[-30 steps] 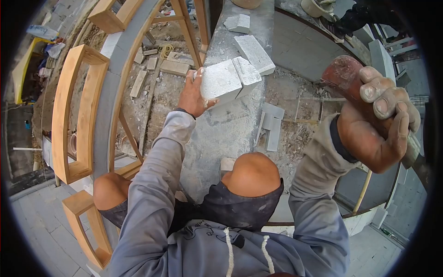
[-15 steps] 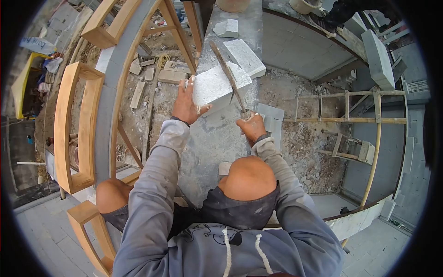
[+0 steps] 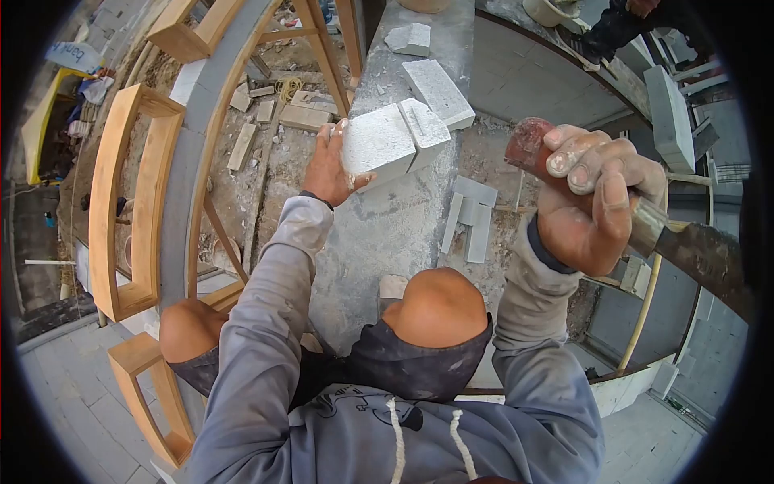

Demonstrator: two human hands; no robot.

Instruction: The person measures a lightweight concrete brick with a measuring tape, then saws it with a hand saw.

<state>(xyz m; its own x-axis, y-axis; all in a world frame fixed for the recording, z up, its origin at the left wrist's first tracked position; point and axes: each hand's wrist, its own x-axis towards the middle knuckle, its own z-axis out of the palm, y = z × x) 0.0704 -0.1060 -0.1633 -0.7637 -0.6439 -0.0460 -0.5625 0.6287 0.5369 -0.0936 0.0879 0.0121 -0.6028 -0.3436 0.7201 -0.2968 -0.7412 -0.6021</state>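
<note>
A white lightweight concrete block [image 3: 377,139] lies on the grey ledge [image 3: 363,234]. My left hand [image 3: 330,167] holds its left end, fingers along the side and thumb at the front corner. Near the block's right end a narrow dark gap runs across it, setting off a smaller piece [image 3: 427,129]. Raised to the right, close to the camera, my right hand [image 3: 601,189] is closed around the reddish handle of a machete [image 3: 701,258]. Its dark broad blade points right and down, partly lost at the view's edge. Behind the block lies another white block [image 3: 439,93].
A broken block chunk [image 3: 409,39] lies farther along the ledge. Wooden frames [image 3: 105,202] stand on the left. Below right are grey block pieces [image 3: 469,214] and a bamboo ladder [image 3: 651,310]. A person in dark clothing [image 3: 621,32] is at the upper right.
My right hand has lifted the machete off the block and swung it up and to the right, toward the camera. The gap in the block now shows. My left hand stays on the block.
</note>
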